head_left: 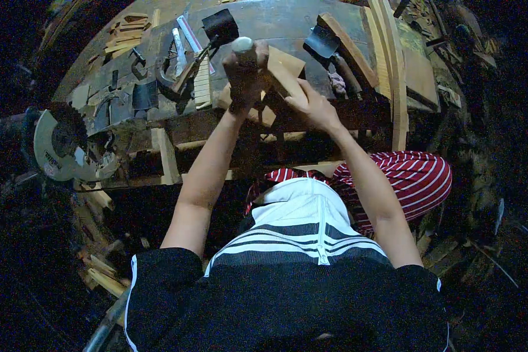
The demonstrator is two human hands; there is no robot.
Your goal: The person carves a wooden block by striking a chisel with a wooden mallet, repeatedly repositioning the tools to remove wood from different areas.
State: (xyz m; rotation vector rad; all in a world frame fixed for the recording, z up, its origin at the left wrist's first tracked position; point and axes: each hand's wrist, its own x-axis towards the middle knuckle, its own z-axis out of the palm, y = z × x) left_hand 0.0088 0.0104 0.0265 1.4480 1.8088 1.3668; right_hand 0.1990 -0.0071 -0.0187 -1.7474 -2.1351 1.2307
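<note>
My left hand (244, 76) is closed around an upright tool with a pale round end (243, 44). Motion blurs its fingers, and the lower part of the tool is hidden. My right hand (314, 107) grips the near end of a pale wooden block (283, 79), which slants up toward my left hand. Behind that block lies another flat piece of wood (290, 60). Below my left hand, a short wood piece (262, 116) sticks out at the bench edge.
On the workbench (270, 23) lie a black flat blade (220, 26), a ruler (188, 34), a slatted wood strip (202, 85) and wood offcuts (126, 36). A broad-bladed tool (321, 42) rests beside long boards (387, 64). A power saw (56, 146) stands at left.
</note>
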